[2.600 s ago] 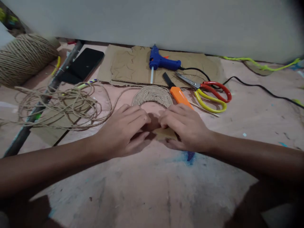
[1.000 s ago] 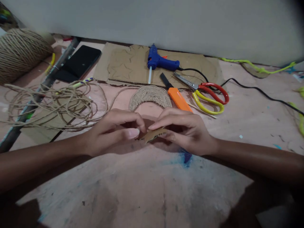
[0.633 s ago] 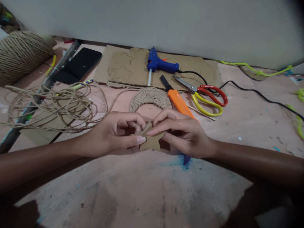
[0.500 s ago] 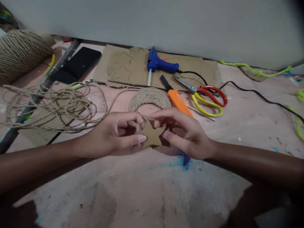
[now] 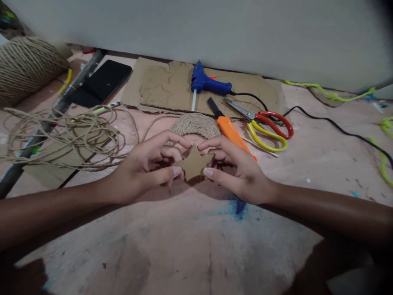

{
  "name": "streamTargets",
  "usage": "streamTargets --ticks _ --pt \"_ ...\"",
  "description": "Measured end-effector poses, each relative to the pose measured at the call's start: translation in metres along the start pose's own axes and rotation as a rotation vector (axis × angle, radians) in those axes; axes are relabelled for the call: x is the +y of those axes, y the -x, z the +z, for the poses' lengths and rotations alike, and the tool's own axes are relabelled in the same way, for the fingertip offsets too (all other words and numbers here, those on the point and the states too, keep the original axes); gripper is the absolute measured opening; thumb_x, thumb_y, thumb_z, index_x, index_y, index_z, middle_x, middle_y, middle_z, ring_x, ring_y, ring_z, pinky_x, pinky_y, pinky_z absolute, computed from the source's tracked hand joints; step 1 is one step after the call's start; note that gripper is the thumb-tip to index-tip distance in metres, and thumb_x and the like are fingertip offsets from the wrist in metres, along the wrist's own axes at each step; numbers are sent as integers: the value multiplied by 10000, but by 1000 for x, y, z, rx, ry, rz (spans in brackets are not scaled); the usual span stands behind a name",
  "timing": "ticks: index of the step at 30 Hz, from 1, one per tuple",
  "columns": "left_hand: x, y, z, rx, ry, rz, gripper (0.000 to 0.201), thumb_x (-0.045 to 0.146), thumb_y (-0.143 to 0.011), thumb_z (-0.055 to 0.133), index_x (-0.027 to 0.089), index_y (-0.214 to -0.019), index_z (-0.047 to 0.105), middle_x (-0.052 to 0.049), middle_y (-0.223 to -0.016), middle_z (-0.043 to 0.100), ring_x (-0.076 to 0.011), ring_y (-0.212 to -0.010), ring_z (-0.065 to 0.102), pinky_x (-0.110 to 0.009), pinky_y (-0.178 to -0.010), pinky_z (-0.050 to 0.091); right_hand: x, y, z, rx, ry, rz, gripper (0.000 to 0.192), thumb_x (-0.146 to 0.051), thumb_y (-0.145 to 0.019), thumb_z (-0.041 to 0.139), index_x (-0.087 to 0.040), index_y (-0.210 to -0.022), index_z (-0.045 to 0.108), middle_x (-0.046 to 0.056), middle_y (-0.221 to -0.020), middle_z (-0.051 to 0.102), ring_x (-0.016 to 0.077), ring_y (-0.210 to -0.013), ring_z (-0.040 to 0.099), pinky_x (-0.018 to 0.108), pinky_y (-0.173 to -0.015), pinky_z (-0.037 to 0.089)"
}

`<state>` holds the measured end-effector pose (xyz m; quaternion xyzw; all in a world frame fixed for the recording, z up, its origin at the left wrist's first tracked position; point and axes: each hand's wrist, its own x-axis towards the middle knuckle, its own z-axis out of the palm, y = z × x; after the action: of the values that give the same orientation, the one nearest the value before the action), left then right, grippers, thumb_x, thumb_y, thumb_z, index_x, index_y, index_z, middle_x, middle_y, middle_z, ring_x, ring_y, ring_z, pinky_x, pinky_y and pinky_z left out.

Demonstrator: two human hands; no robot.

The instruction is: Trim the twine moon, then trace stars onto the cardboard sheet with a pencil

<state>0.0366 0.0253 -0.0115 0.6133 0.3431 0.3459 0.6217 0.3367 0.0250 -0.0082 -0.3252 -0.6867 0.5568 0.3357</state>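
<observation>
Partly hidden cardboard star (image 5: 194,164), fingers (image 5: 172,171) covering points

Thing: cardboard star (image 5: 194,164)
Look: plain brown, five-pointed, small, flat cut-out
Pose: face turned up toward the camera, one point directed away from the person
Place: held just above the pink work surface, near the twine-wound half-disc

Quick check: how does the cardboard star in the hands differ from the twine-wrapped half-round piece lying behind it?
The cardboard star is bare, flat brown card; the half-round piece is covered in coiled twine. The star is held off the floor between the left hand and right hand; the half-round piece lies untouched on the floor. The star looks smaller. Both are brownish craft shapes.
</observation>
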Motion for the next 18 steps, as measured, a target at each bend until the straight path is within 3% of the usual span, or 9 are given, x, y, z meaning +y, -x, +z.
streamTargets --ticks 3,7,13,18 --pt "6 -1 0 33 8 -28 265 285 -1129 876 238 -1372 782 41 -829 800 -117 -652 709 -172 -602 569 -2 -1 -4 -25 29 -26 139 -305 -1178 833 -238 -1154 713 -46 -909 710 118 -719 622 251 -648 495" --pt "13 -2 3 39 -13 -64 118 304 -1125 866 210 -1137 795 7 -772 801 -122 -619 691 -181 -573 547 -1 0 -7 -119 132 -108 445 -324 -1257 735 -215 -829 684 -37 -750 665 105 -667 552 257 -630 433" --pt "15 -3 10 67 -73 -73 61 225 -1081 849 221 -1083 788 26 -793 789 -106 -636 699 -168 -606 573 2 2 -2 -91 324 -246 524 -224 -1227 747 -212 -719 616 -68 -680 564 90 -638 492 288 -651 403" --pt "10 -3 11 78 -119 -28 53 231 -1019 831 237 -1063 802 60 -771 732 -89 -633 664 -140 -572 509 3 2 0 -133 405 -330 400 -198 -1233 746 -196 -835 789 -58 -719 656 110 -670 566 310 -714 476"
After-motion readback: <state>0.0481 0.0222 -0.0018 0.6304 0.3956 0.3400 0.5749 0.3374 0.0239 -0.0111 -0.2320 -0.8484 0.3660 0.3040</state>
